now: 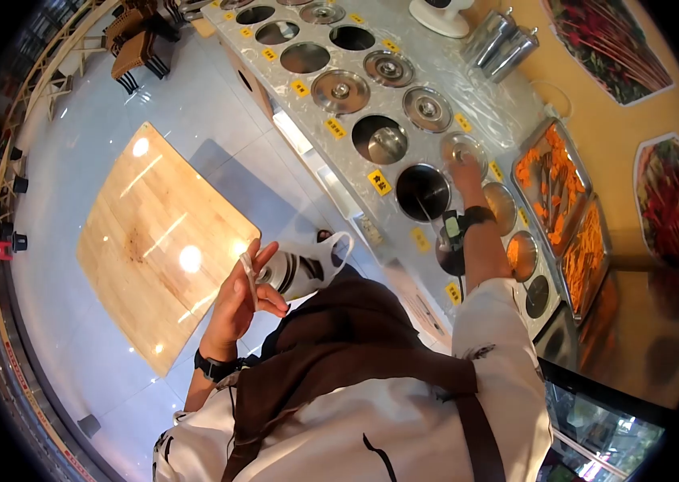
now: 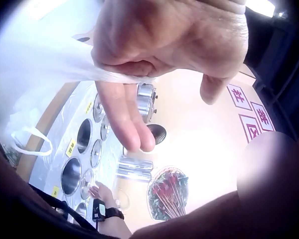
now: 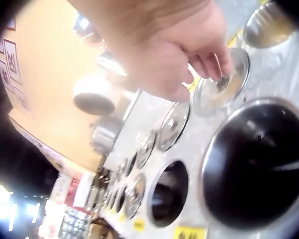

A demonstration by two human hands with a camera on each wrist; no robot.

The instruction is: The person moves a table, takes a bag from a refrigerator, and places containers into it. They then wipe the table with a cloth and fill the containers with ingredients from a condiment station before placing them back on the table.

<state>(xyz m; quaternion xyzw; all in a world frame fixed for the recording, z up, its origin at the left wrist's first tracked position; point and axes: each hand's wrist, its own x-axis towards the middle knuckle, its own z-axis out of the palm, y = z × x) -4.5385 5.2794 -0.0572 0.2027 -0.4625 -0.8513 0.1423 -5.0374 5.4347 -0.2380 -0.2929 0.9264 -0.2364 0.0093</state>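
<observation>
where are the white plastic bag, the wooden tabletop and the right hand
White plastic bag (image 2: 65, 62): left wrist view, on its stretched side
Wooden tabletop (image 1: 146, 273): head view, on its bare upper surface
Right hand (image 3: 164, 50): right wrist view, on the middle of the hand

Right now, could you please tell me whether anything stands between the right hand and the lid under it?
Nothing visible does; the right hand has its fingers at the knob of the lid, and the open pot lies beside it.

On the counter (image 1: 480, 104), left of the right hand (image 1: 465, 173)'s fingers, a yellow label (image 1: 379, 183) reads 食盐 — and wall squares (image 2: 238, 96) right of the left hand (image 2: 169, 40)'s fingers show 社 and 区.
</observation>
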